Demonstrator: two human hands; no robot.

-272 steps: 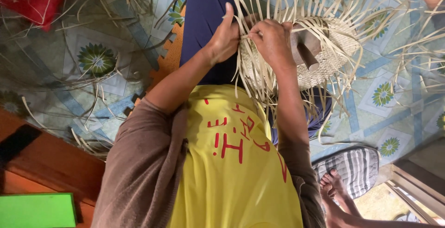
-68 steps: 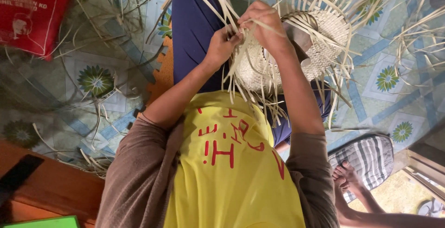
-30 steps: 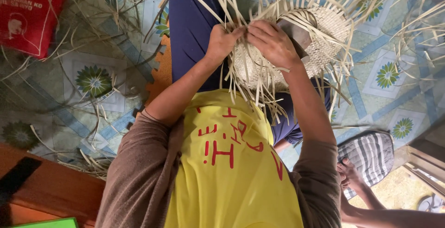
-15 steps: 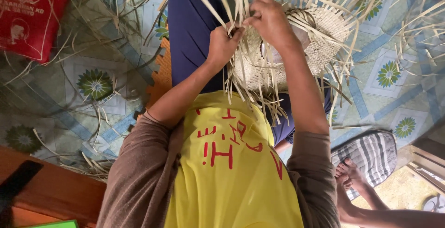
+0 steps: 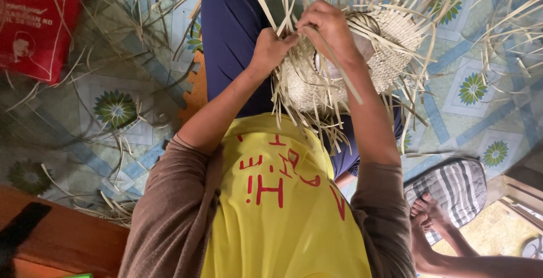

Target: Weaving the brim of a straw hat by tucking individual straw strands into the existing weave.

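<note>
Left hand (image 5: 270, 49) closed around a bunch of pale straw strips (image 5: 317, 52), right hand (image 5: 330, 28) pinching one strip and drawing it across — both pressed together at the near rim of a half-woven straw hat (image 5: 384, 57) resting on the lap. Seemingly mid-weave, tucking a strand. Next likely needing a firm pull and another strip. Loose strands scattered over the patterned floor mat (image 5: 119, 108).

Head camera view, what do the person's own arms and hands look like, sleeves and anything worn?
Both arms wear brown sleeves, pushed up so the forearms are bare. The left sleeve ends in a thin rolled cuff; the right sleeve bunches above the elbow. Between them is a yellow top with red lettering. The left hand and right hand are bare: no gloves, and no rings or watch that I can see.
</note>
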